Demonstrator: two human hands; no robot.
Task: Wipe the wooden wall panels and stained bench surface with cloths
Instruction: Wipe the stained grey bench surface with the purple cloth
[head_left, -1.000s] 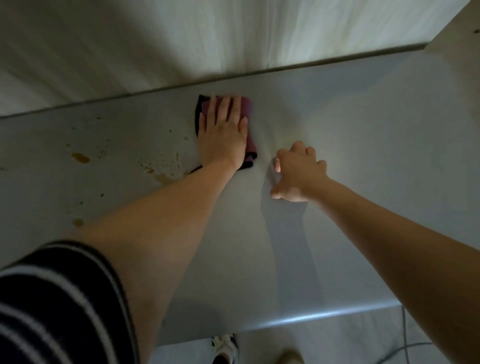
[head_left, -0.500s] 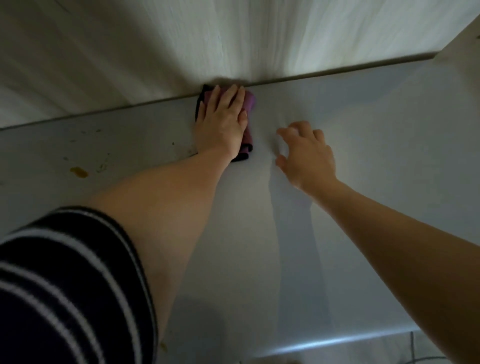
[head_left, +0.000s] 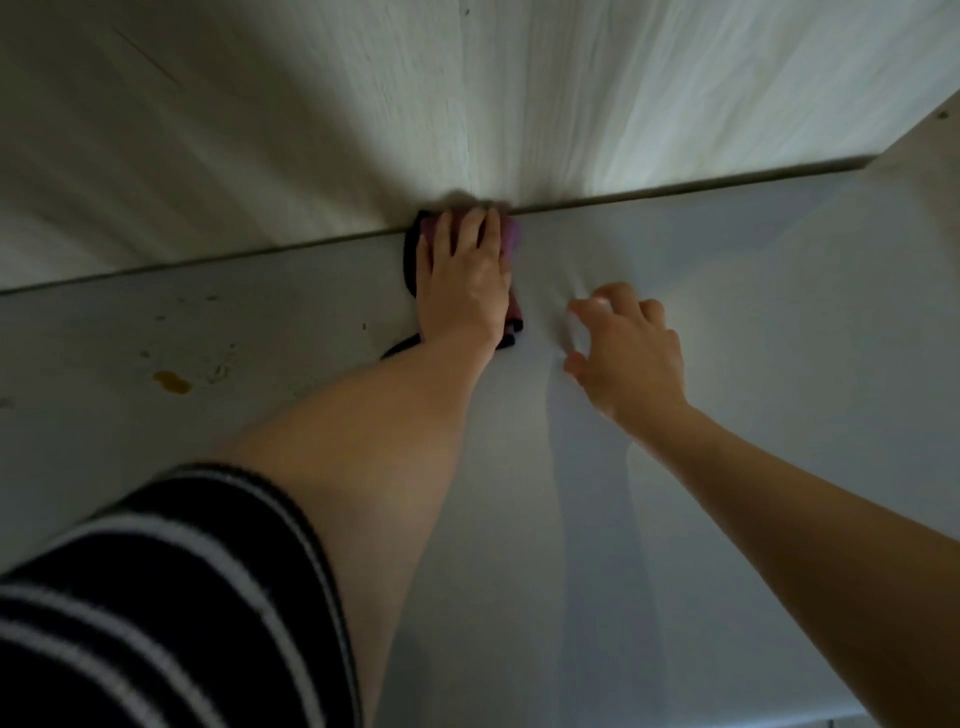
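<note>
Your left hand (head_left: 464, 283) lies flat, fingers straight, pressing the purple cloth with the dark edge (head_left: 511, 240) down onto the pale grey worktop (head_left: 753, 322). The cloth sits right at the back of the worktop, its far end touching the seam where the light wood-grain wall panel (head_left: 649, 88) rises. From the middle of the view that's about twelve o'clock. Only slivers of cloth show round your hand: purple at one o'clock of the knuckles, a dark strip at nine o'clock, a dark tail by the wrist.

Your right hand (head_left: 631, 351) is just beside it at about four o'clock of the cloth, apart from it, holding nothing, fingers loosely curled over the worktop. I cannot tell whether the fingertips touch the surface.

Over at nine o'clock, well apart from both hands, a yellow-brown stain (head_left: 173, 382) marks the worktop, with small specks around it. A black sleeve with white stripes (head_left: 156, 613) fills the seven o'clock corner.
</note>
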